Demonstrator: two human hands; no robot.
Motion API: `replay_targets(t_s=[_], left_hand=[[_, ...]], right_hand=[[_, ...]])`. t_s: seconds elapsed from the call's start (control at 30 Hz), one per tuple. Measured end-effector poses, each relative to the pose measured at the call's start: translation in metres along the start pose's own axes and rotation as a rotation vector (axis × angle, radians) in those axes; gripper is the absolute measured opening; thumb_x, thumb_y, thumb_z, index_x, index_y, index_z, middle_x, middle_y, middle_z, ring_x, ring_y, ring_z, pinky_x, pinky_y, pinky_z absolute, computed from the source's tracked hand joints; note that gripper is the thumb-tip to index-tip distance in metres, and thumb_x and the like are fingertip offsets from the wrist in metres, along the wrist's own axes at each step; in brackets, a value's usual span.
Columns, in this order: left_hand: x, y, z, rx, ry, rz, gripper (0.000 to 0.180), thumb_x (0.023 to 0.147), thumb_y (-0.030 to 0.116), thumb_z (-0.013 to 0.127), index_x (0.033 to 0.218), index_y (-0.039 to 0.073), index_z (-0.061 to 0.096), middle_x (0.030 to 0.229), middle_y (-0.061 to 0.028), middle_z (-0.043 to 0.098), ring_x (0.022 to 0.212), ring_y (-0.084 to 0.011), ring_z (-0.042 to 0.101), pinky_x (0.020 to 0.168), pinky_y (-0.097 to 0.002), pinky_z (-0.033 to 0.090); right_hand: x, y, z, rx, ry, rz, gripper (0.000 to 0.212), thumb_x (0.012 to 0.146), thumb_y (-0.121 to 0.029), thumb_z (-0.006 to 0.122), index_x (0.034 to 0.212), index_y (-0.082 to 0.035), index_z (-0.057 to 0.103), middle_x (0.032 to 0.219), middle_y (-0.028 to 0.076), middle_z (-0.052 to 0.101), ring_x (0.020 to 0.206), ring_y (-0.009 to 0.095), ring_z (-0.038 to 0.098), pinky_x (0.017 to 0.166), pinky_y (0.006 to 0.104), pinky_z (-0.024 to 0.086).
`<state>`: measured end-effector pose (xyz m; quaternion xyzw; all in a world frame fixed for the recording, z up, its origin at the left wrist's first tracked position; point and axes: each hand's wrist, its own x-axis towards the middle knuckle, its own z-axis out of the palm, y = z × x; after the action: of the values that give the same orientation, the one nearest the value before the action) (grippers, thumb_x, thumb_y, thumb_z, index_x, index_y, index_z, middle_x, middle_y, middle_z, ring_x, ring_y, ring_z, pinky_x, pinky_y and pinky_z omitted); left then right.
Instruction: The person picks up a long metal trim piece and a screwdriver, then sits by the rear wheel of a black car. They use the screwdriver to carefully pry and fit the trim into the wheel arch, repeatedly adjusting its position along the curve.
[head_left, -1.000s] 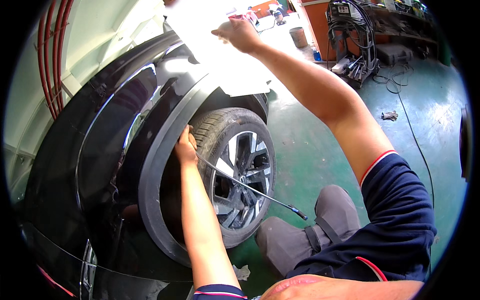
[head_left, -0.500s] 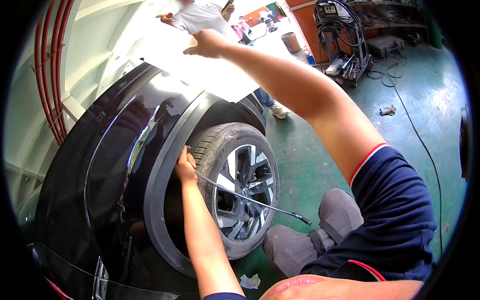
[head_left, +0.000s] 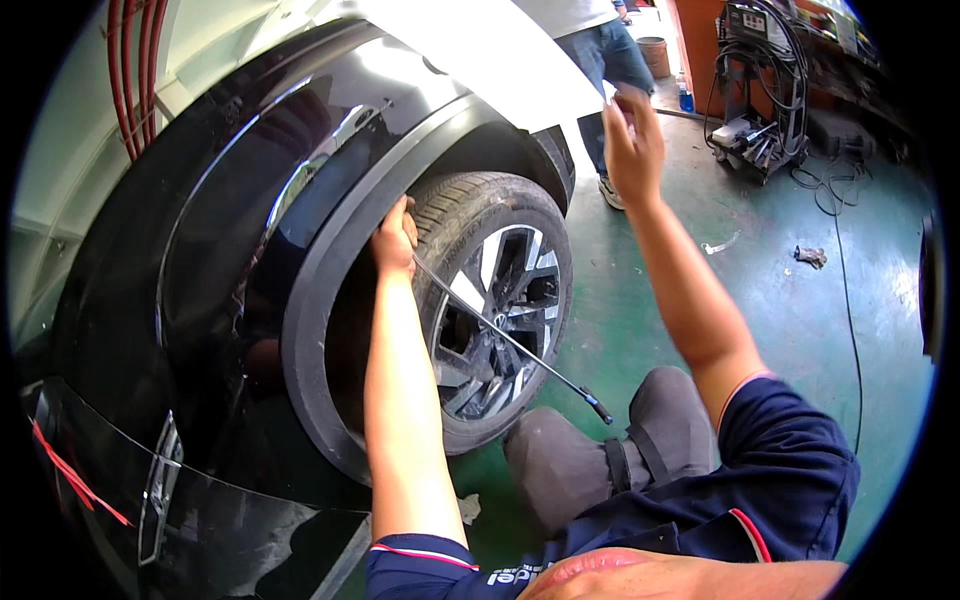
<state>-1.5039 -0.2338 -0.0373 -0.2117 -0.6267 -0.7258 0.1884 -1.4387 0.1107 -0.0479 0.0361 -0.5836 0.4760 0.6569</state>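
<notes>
My left hand (head_left: 396, 238) is closed around a long thin metal rod (head_left: 510, 340) in the gap between the black wheel arch trim (head_left: 330, 300) and the tire (head_left: 470, 205). Outward and down across the spoked wheel (head_left: 500, 325) the rod slants, ending in a dark grip near my knees; its inner end is hidden. My right hand (head_left: 635, 150) is raised at the lower right corner of a bright white panel (head_left: 500, 60), fingers stretched upward and a little blurred. Whether it touches the panel is unclear. The panel stands above the dark car fender (head_left: 340, 130).
Behind the panel stands a person in jeans (head_left: 605, 60). A cart with a machine and coiled cables (head_left: 760, 90) is at the far right, its cable running over the green floor (head_left: 770, 300). A crumpled rag (head_left: 810, 257) lies there. Red hoses (head_left: 130, 80) hang at the left wall.
My right hand has come off the panel's upper edge and moved right and down to its lower corner. My left hand stays at the wheel arch with the rod. The view has shifted.
</notes>
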Motion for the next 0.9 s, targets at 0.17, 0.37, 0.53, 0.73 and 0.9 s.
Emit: replay_targets(t_s=[0.17, 0.37, 0.53, 0.73, 0.9], left_hand=[[0.004, 0.001, 0.022, -0.031, -0.019, 0.026, 0.020, 0.090, 0.019, 0.061, 0.083, 0.001, 0.059, 0.045, -0.0010, 0.038, 0.033, -0.0109, 0.033, 0.037, -0.0264, 0.028], [0.004, 0.000, -0.006, 0.049, -0.036, -0.071, 0.025, 0.090, 0.027, 0.062, 0.086, 0.003, 0.063, 0.046, -0.0002, 0.041, 0.036, -0.0103, 0.034, 0.039, -0.0275, 0.024], [0.013, -0.029, -0.018, 0.611, 0.033, 0.520, 0.022, 0.088, 0.021, 0.061, 0.097, 0.004, 0.071, 0.075, -0.0094, 0.066, 0.065, -0.0193, 0.058, 0.059, -0.0330, 0.047], [0.027, -0.036, 0.006, 0.079, 0.061, 0.378, 0.017, 0.080, 0.019, 0.061, 0.084, 0.003, 0.067, 0.070, -0.0107, 0.061, 0.068, -0.0216, 0.061, 0.063, -0.0351, 0.047], [0.015, -0.019, 0.003, -0.054, -0.020, 0.101, 0.019, 0.083, 0.017, 0.060, 0.077, -0.001, 0.060, 0.045, -0.0059, 0.042, 0.031, -0.0143, 0.035, 0.034, -0.0314, 0.025]], right_hand=[[-0.270, 0.105, -0.097, -0.350, -0.916, 0.783, 0.055, 0.091, -0.051, 0.055, 0.101, 0.002, 0.063, 0.097, 0.023, 0.067, 0.092, 0.038, 0.063, 0.082, 0.0449, 0.049], [-0.449, 0.068, -0.168, -0.368, -1.252, 1.450, 0.054, 0.092, -0.056, 0.052, 0.123, -0.013, 0.061, 0.099, 0.014, 0.065, 0.082, 0.023, 0.061, 0.066, 0.0400, 0.049], [-0.455, 0.071, -0.175, -0.092, -0.936, 1.821, 0.048, 0.093, -0.046, 0.054, 0.123, -0.008, 0.051, 0.090, 0.016, 0.062, 0.059, 0.027, 0.062, 0.050, 0.0388, 0.053], [-0.471, 0.080, -0.184, 0.076, -0.987, 2.075, 0.025, 0.094, -0.034, 0.053, 0.091, -0.009, 0.053, 0.068, 0.008, 0.053, 0.058, 0.022, 0.057, 0.047, 0.0350, 0.045], [-0.478, 0.096, -0.187, 0.067, -1.096, 2.287, 0.024, 0.089, -0.036, 0.056, 0.086, -0.013, 0.051, 0.062, 0.001, 0.043, 0.055, 0.017, 0.046, 0.050, 0.0308, 0.039]])
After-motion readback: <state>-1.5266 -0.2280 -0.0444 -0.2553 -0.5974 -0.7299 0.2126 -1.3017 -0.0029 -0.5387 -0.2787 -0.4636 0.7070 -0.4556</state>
